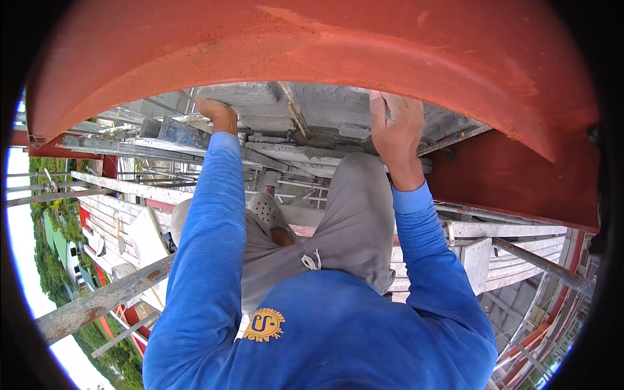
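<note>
A red-painted steel beam (312,49) arches across the top of the head view. My left hand (216,112) is raised at the beam's lower edge, beside a rough grey concrete surface (260,110); its fingers are mostly hidden, and no held object shows. On the other side, my right hand (398,127) reaches up to the same edge with fingers stretched and one digit spread from the rest. Its fingertips meet or pass behind the beam; which one I cannot tell. Between the hands, a narrow wooden strip (296,110) lies against the concrete.
My bent knee in grey trousers (357,201) rises below the hands. A rusty scaffold pipe (107,299) runs in at lower left, another pipe (543,263) at right. Plank platforms (117,224) lie far below, with trees (49,253) beyond. A red steel plate (500,175) stands at right.
</note>
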The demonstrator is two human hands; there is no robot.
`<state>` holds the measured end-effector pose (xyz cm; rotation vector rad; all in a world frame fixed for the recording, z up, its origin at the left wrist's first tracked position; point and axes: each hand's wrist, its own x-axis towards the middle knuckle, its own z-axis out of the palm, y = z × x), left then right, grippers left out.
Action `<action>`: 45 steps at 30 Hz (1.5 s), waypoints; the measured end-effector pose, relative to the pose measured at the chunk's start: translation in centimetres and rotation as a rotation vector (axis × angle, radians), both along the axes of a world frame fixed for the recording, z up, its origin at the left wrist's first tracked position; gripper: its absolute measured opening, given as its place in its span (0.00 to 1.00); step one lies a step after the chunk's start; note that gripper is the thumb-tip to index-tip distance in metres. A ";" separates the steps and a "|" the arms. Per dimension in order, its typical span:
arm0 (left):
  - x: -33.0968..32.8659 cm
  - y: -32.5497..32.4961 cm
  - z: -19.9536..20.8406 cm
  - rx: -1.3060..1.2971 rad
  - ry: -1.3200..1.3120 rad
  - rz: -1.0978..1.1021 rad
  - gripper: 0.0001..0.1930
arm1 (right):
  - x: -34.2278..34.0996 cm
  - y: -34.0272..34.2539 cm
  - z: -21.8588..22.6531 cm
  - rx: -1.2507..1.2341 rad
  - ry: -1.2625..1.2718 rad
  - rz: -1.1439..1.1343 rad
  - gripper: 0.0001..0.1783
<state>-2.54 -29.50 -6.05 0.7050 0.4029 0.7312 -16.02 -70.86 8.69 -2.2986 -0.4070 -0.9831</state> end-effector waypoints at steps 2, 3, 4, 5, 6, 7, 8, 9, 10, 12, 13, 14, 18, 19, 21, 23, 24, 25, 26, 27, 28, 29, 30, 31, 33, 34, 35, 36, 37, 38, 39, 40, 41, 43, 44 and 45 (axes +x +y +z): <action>0.0 -0.5 0.4 0.023 0.028 0.063 0.28 | 1.5 0.3 0.9 -0.058 -0.075 -0.028 0.12; -0.1 -0.4 0.3 0.030 0.051 0.094 0.27 | 2.0 0.3 1.9 -0.068 -0.057 -0.017 0.13; -0.3 -0.3 0.2 0.038 0.073 0.119 0.26 | 2.5 0.1 2.3 -0.078 -0.039 -0.012 0.13; -0.4 -1.2 0.4 0.029 0.064 0.099 0.26 | 3.9 -1.2 1.0 -0.121 -0.024 0.017 0.15; -0.3 -2.1 1.0 0.019 0.052 0.075 0.26 | 6.3 -3.1 -1.1 -0.166 -0.012 0.042 0.16; -0.3 -2.6 1.3 0.012 0.037 0.065 0.26 | 8.2 -4.0 -2.3 -0.208 -0.004 0.081 0.17; -0.6 -1.9 0.8 0.074 0.112 0.108 0.26 | 8.9 -3.6 -2.5 -0.230 0.054 0.058 0.18; -0.9 -0.6 0.4 0.132 0.188 0.166 0.27 | 9.5 -2.6 -2.4 -0.254 0.107 0.050 0.19; -1.2 0.5 0.0 0.187 0.267 0.223 0.28 | 10.0 -1.5 -2.2 -0.279 0.157 0.041 0.20; -2.8 -4.7 3.0 0.169 0.354 0.203 0.33 | 9.7 -2.1 -1.3 -0.178 0.229 0.039 0.24; -3.7 -4.9 2.2 0.230 0.374 0.240 0.37 | 10.0 -1.4 -0.8 -0.230 0.227 0.026 0.26; -5.0 -7.4 1.6 0.426 0.576 0.259 0.41 | 10.3 -1.6 -0.7 -0.289 0.232 -0.012 0.28; -8.2 -13.3 0.1 0.499 0.488 0.000 0.51 | 11.4 -2.5 1.5 -0.425 0.615 0.033 0.33; -8.3 -13.5 0.2 0.494 0.467 -0.039 0.52 | 11.7 -2.9 1.8 -0.447 0.651 0.055 0.33; -8.5 -13.2 0.0 0.482 0.463 -0.045 0.53 | 11.7 -1.2 2.6 -0.438 0.712 0.021 0.33; -8.6 -12.6 -0.1 0.475 0.450 -0.033 0.53 | 11.1 1.7 4.9 -0.352 0.754 -0.032 0.33; -8.7 -12.5 -0.2 0.473 0.440 -0.021 0.53 | 11.2 2.4 5.6 -0.341 0.772 -0.016 0.33; -8.8 -12.3 -0.3 0.471 0.431 -0.009 0.53 | 11.4 3.2 6.3 -0.330 0.790 0.001 0.33; -8.8 -12.5 0.0 0.447 0.425 -0.051 0.54 | 11.5 3.3 6.3 -0.343 0.783 0.016 0.32; -9.0 -12.6 0.2 0.424 0.420 -0.091 0.54 | 11.5 3.3 6.1 -0.356 0.777 0.032 0.31; -9.2 -12.5 0.3 0.400 0.414 -0.131 0.54 | 11.7 3.3 4.5 -0.396 0.746 0.070 0.29; -9.1 -12.6 0.1 0.407 0.410 -0.138 0.54 | 12.0 2.9 2.9 -0.434 0.711 0.102 0.27; -9.0 -12.5 -0.2 0.412 0.402 -0.146 0.53 | 12.1 2.4 1.8 -0.474 0.673 0.131 0.25; -8.8 -12.6 -0.3 0.417 0.389 -0.149 0.53 | 13.4 1.2 1.7 -0.675 0.767 0.098 0.23; -8.4 -12.5 -0.4 0.441 0.398 -0.101 0.53 | 13.9 1.0 1.6 -0.714 0.679 0.192 0.22; -8.4 -12.5 -0.5 0.454 0.405 -0.079 0.53 | 13.7 1.0 1.5 -0.732 0.639 0.239 0.21; -8.3 -12.5 -0.6 0.442 0.388 -0.078 0.54 | 13.4 1.3 1.6 -0.792 0.571 0.215 0.21; -8.2 -12.7 -0.5 0.440 0.382 -0.075 0.54 | 13.8 0.9 1.9 -0.760 0.646 0.219 0.21; -8.3 -12.9 -0.4 0.438 0.376 -0.073 0.55 | 14.3 0.4 2.3 -0.727 0.720 0.222 0.22; -8.3 -12.9 -0.4 0.439 0.371 -0.071 0.56 | 14.8 0.0 2.6 -0.687 0.794 0.227 0.23; -8.4 -12.4 -0.5 0.432 0.383 -0.064 0.56 | 13.4 3.2 4.5 -0.518 0.945 0.088 0.29; -8.4 -12.6 -0.5 0.428 0.381 -0.070 0.56 | 13.1 2.9 4.9 -0.429 0.937 0.091 0.31; -8.4 -12.6 -0.7 0.430 0.383 -0.070 0.55 | 13.1 2.6 5.0 -0.337 0.926 0.102 0.32; -8.2 -12.6 -1.0 0.434 0.377 -0.077 0.54 | 13.6 2.3 3.3 -0.366 0.830 0.098 0.37; -8.3 -13.1 -0.9 0.442 0.403 -0.085 0.53 | 14.0 2.1 1.6 -0.491 0.750 0.068 0.41; -8.4 -12.4 -0.8 0.465 0.437 -0.070 0.52 | 13.3 4.3 2.2 -0.440 0.772 0.082 0.41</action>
